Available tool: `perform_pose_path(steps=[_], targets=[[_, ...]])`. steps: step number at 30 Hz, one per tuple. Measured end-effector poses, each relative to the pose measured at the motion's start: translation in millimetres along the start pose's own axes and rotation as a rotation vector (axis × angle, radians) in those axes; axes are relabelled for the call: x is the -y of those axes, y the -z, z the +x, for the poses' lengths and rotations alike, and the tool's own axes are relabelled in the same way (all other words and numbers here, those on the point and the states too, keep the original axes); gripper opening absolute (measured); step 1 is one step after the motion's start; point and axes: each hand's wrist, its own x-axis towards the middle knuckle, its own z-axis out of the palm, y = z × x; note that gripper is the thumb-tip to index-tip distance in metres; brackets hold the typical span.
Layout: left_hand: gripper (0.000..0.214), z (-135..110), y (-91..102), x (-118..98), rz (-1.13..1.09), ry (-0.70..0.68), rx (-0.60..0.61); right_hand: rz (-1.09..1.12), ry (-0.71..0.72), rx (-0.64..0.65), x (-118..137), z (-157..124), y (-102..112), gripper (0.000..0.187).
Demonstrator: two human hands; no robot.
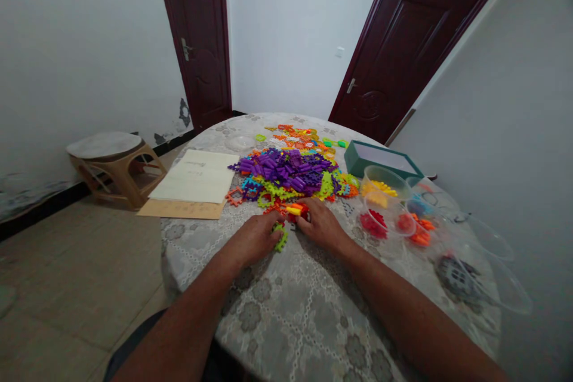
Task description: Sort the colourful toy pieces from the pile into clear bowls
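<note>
My left hand [257, 240] is low over the table with its fingers closed at the edge of a lime-green toothed plastic building piece [281, 239]. Beside it, my right hand [321, 224] is closed round several small yellow and orange plastic pieces [295, 209]; its fingertips are partly hidden. Just beyond both hands lies a heap of plastic building pieces, with purple ones [290, 168] on top. Lime-green pieces [327, 185] and an orange square-framed piece [234, 196] show along its near side.
Clear tubs stand at the right, holding yellow pieces [379, 192], red pieces [373, 224] and orange pieces [421, 230]. A green box [382, 160] is behind them. Paper sheets [194, 176] lie left on the patterned tablecloth [308, 310]. A stool [119, 167] stands beyond the table.
</note>
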Motion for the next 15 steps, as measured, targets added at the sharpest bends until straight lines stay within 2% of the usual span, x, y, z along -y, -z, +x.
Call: perform_pose_path(steps=[4, 8, 11, 15], targets=[[0.040, 0.7, -5.3, -4.1, -0.029, 0.008, -0.012, 0.110, 0.083, 0.022, 0.0, -14.2, 11.5, 0.027], [0.049, 3.6, -14.5, -10.2, -0.087, -0.052, -0.055, 0.201, 0.079, 0.032, 8.8, -27.5, 18.6, 0.021], [0.039, 6.2, -19.5, -13.5, -0.103, -0.058, -0.066, 0.210, 0.056, 0.070, 13.3, -32.8, 19.4, 0.008], [0.023, 7.4, -19.5, -12.8, -0.119, -0.065, -0.065, 0.270, 0.042, 0.130, 11.5, -33.8, 19.8, 0.016]])
